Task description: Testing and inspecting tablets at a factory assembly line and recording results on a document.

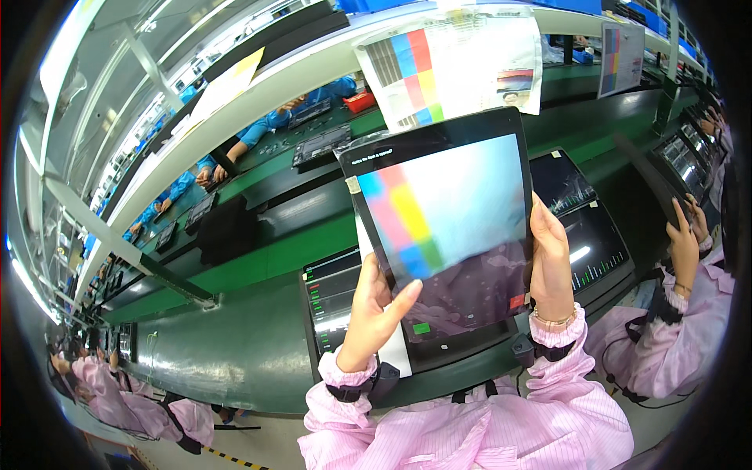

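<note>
One tablet (442,227) held up, two hands (372,309) (552,262) on it, and two colour charts (450,70) (621,56) above.

Raised tablet screen (450,227) showing colour blocks, colour chart sheet (450,70) above

A black-framed tablet (446,227) showed blurred pink, yellow, green and blue blocks, echoing the striped colour chart (450,70) above a green workbench (235,345); sleeves (501,423) were pink pinstriped.

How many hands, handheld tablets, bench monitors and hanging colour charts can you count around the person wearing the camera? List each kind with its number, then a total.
Own hands: 2, left hand and right hand
Handheld tablet: 1
Bench monitors: 2, left monitor and right monitor
Hanging colour charts: 2, near chart and far chart
Total: 7
</note>
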Available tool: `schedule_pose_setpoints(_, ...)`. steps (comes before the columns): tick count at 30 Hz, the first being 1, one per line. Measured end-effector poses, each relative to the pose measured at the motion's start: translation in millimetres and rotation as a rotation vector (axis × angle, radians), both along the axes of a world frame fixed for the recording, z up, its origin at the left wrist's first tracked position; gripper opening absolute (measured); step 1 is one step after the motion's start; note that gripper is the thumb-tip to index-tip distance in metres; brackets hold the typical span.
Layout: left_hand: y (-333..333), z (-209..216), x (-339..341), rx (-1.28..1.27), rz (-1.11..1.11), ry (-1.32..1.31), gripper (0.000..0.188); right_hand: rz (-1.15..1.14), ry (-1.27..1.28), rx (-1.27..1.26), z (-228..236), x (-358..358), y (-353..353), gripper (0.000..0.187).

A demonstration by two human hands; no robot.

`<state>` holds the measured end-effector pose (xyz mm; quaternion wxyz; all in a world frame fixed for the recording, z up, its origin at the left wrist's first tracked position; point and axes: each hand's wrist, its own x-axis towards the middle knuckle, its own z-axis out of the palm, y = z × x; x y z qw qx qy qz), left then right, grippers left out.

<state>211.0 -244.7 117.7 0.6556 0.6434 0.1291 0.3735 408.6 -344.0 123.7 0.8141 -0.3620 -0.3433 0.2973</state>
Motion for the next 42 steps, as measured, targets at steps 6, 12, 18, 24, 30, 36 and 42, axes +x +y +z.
schedule_pose_setpoints(6,6,12,-3,-0.036,0.02,-0.034,0.057,0.066,0.034,0.027,-4,-7,1,0.044)
schedule_pose_setpoints(12,5,7,-8,0.015,-0.056,0.002,0.07,0.031,0.019,0.044,1,-5,-1,0.038)
schedule_pose_setpoints(18,-5,-22,-27,0.06,-0.187,0.222,0.062,-0.01,0.07,0.067,11,0,-4,0.035)
schedule_pose_setpoints(24,-5,-29,-35,-0.17,-0.198,0.136,0.053,-0.01,0.107,0.088,9,-4,0,0.032)
schedule_pose_setpoints(30,-5,-26,-55,-0.002,-0.19,0.291,0.055,-0.008,0.093,0.069,11,-17,-2,0.031)
schedule_pose_setpoints(36,-3,-30,-63,-0.109,-0.168,0.163,0.053,0.031,0.078,-0.031,-7,-26,2,0.033)
schedule_pose_setpoints(42,13,-23,-56,-0.132,0.051,0.085,0.039,0.071,0.107,-0.129,-20,-46,4,0.03)
